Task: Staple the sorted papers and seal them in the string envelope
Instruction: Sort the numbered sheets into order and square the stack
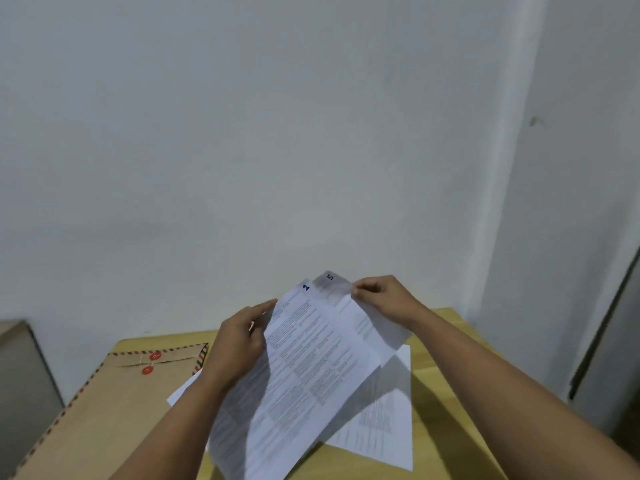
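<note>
Both forearms reach in from the near edge of the pale wooden table [446, 341], lifting white printed sheets [311, 368] clear of it. Left hand [239, 344] grips their left margin, fingers curled round the edge, steadying the bundle. Right hand [379, 296] pinches the top corner of a rear sheet between thumb and fingertips, peeling it back so a handwritten page number shows; this looks like checking or fixing the order before stapling. One more printed sheet [384, 420] lies flat on the table beneath, towards the right edge. A brown string-tie envelope [114, 400] with striped border and red discs rests along the left edge, apparently waiting for the bundle. No stapler is in view.
</note>
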{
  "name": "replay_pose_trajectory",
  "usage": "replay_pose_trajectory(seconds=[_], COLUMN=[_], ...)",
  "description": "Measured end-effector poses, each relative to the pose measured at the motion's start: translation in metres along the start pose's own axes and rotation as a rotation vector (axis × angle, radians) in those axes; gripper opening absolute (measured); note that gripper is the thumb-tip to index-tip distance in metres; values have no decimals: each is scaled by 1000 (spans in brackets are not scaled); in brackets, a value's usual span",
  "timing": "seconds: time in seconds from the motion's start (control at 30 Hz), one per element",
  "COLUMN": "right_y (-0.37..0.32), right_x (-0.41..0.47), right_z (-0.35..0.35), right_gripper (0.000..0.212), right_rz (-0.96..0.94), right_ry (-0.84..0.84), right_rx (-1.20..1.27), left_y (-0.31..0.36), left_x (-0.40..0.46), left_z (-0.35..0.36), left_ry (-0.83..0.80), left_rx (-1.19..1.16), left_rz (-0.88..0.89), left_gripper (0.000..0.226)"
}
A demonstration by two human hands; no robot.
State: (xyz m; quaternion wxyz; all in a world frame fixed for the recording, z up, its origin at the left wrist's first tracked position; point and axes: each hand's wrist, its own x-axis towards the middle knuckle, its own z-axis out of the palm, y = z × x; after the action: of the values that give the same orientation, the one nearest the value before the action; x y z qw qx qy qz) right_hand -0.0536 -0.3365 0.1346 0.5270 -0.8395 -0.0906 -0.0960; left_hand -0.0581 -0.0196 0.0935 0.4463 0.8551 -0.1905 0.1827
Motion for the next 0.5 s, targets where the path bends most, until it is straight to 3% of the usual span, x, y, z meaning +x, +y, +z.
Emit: replay_pose_trajectory(seconds=[0.5], right_y=[-56], right_x=[-29], right_z=[15], right_gripper=[21], right_rz=[22], right_ry=[-108], right_rx=[255], left_y=[53], left_x=[-2], left_z=[-17], left_ry=[78], left_rx=[-18], left_rz=[54], left_gripper=[47])
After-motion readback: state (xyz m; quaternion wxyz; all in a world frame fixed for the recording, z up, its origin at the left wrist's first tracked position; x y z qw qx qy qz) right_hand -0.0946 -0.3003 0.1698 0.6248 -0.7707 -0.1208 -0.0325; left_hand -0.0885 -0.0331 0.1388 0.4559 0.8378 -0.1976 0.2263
